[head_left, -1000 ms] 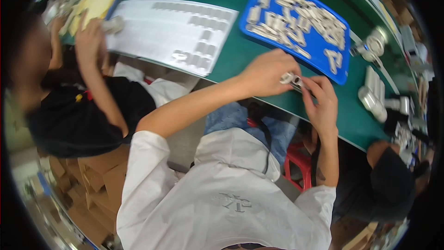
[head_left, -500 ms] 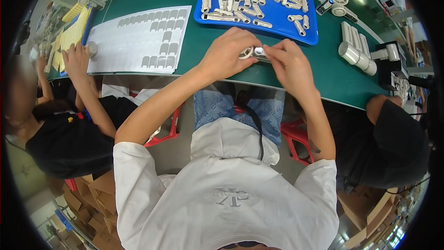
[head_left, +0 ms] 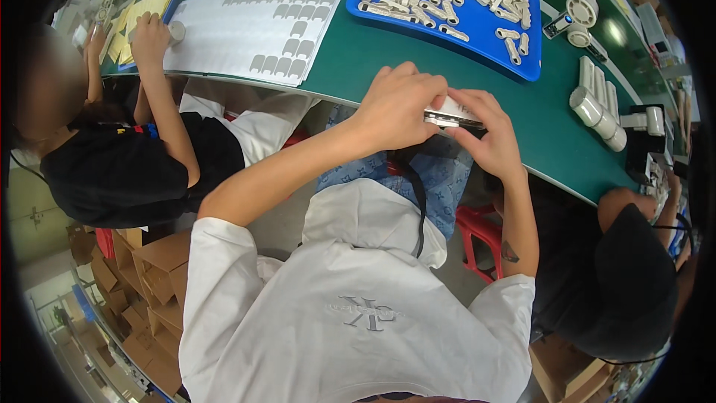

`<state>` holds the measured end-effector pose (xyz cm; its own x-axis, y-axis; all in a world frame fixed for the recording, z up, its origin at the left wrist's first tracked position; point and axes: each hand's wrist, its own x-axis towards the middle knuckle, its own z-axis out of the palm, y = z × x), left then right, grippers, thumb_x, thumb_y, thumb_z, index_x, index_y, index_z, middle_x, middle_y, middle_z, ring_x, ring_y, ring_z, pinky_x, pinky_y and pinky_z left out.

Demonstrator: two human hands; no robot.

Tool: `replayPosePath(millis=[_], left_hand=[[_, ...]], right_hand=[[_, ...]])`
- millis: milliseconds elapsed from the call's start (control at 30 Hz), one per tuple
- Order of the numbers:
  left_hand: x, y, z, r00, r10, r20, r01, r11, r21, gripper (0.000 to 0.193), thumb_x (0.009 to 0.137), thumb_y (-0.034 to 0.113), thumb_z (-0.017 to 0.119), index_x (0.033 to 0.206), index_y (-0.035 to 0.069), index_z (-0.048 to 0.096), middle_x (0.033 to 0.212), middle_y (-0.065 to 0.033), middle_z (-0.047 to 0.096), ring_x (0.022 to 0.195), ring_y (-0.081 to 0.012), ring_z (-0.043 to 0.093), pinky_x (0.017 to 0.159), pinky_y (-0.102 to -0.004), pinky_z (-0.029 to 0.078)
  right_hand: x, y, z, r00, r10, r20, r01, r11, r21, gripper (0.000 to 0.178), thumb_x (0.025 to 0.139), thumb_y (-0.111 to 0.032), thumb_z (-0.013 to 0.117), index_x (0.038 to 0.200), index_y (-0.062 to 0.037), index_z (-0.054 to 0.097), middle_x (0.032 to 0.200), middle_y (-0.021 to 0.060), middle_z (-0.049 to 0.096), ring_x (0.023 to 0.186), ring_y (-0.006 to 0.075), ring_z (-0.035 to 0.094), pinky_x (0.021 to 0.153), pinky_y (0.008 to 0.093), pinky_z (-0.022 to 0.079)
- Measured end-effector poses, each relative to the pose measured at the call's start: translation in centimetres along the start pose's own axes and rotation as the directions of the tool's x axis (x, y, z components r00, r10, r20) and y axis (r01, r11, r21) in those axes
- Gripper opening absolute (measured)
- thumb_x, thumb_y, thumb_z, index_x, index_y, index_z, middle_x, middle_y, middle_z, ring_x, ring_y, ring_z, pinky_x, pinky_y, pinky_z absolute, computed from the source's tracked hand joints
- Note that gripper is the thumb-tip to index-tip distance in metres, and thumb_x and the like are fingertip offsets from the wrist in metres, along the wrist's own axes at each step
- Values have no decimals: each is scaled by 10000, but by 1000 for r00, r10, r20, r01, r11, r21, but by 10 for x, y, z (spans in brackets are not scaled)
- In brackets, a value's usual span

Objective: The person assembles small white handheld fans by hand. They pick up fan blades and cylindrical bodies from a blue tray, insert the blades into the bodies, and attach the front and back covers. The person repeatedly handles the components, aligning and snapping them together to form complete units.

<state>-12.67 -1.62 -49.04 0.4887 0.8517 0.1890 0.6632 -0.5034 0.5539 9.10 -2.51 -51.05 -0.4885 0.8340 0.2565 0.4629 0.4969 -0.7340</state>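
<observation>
In front of me, just above the table's near edge, my left hand [head_left: 399,108] and my right hand [head_left: 492,130] grip a small white plastic device [head_left: 459,110] between them. A dark slot and a shiny strip run along its side. My left fingers wrap one end and hide much of it. The right thumb presses from below while the right fingers lie over the top. Beyond my hands, a blue tray [head_left: 531,67] holds many white oblong plastic parts [head_left: 455,32] with dark ends.
A white sheet with grey label stickers [head_left: 224,37] lies on the green table [head_left: 358,60] at left. Small handheld fans [head_left: 582,11] and white cylinders [head_left: 597,112] stand at right. Co-workers sit on both sides; one person's hand [head_left: 149,37] is near the yellow papers [head_left: 142,19].
Both hands have come closer to me and a little to the right, turning the white device so its slotted side shows. The view has shifted, so the tray and sheet sit further right and higher.
</observation>
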Motion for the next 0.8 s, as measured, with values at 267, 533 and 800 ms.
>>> replayPosePath(millis=[267, 533, 800], left_hand=[[0, 1, 7, 988, 76, -133, -72, 997, 34, 459, 633, 118, 811, 1048, 120, 618, 931, -63, 695, 873, -334, 596, 761, -438, 492], [0, -2, 15, 988, 13, -153, -6, 999, 43, 441, 623, 133, 825, 1033, 125, 665, 914, -35, 702, 841, -288, 594, 741, -399, 505], [8, 3, 14, 981, -121, -154, 120, 993, -13, 422, 595, 224, 866, 969, 130, 692, 878, -23, 721, 850, -263, 604, 745, -389, 498]], right_hand=[[-1, 4, 10, 996, -46, -75, 41, 997, -61, 540, 750, -104, 761, 1266, -46, 610, 1169, 110, 612, 1041, 310, 554, 900, 373, 457], [-1, 11, 19, 987, -42, -157, 33, 998, -59, 529, 716, -125, 801, 1220, -62, 652, 1124, 92, 655, 1029, 292, 592, 881, 375, 489], [8, 7, 12, 956, 287, -66, -262, 931, 254, 467, 702, -134, 827, 1145, -54, 703, 1056, 91, 682, 978, 215, 646, 869, 309, 499]])
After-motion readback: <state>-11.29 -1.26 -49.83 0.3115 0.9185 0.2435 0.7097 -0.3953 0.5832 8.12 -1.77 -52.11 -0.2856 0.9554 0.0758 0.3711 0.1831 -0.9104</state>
